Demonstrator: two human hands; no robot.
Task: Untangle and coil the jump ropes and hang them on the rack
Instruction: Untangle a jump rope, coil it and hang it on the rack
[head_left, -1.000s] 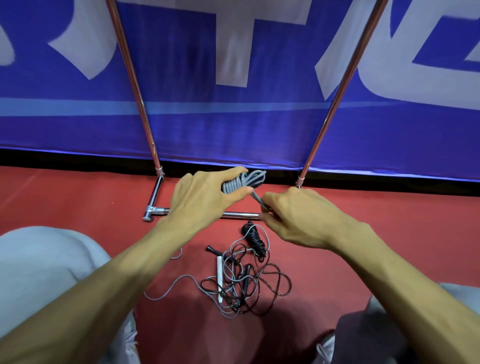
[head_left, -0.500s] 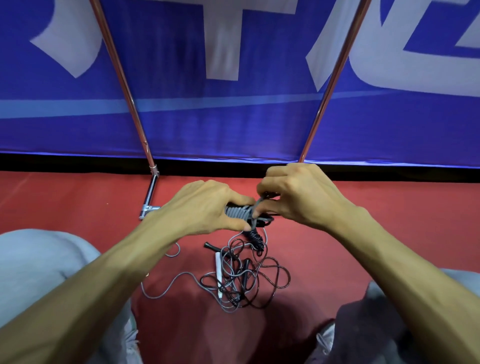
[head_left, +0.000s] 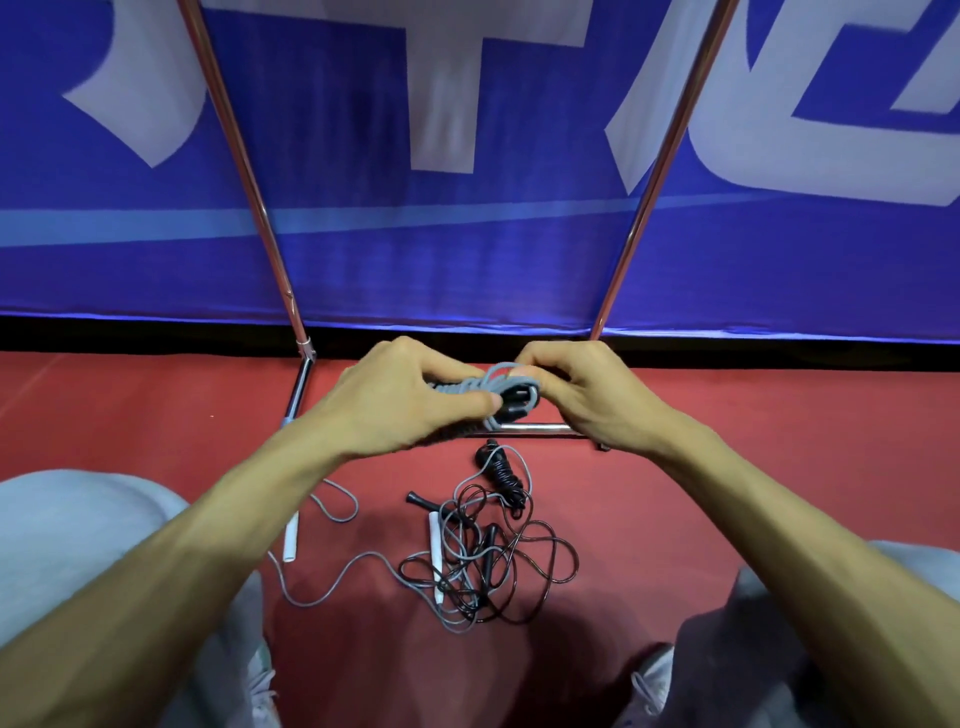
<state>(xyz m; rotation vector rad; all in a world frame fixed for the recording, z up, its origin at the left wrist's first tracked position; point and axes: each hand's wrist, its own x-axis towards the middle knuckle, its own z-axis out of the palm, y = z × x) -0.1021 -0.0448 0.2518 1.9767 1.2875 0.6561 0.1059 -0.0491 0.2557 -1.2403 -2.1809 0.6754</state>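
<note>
One coiled grey rope (head_left: 488, 387) is held clear of the floor between two hands, just above the rack's base bar (head_left: 535, 427). The left hand (head_left: 405, 400) has its fingers (head_left: 470, 401) wrapped round the coil's left end. The right hand (head_left: 587, 395) pinches the right end. One loose tangle (head_left: 488, 566) of grey and black cord lies on the red floor (head_left: 156, 415) below. In it, two white handles (head_left: 434, 556) and at least two black handles (head_left: 422, 501) can be counted. Two rack uprights (head_left: 234, 156) stand before one blue banner (head_left: 467, 249).

Open floor (head_left: 156, 405) flanks the left hand (head_left: 400, 405) and right hand (head_left: 592, 405); coiled rope (head_left: 496, 383) between; tangled ropes (head_left: 488, 566) beneath; rack bar (head_left: 535, 427) seemingly behind.
</note>
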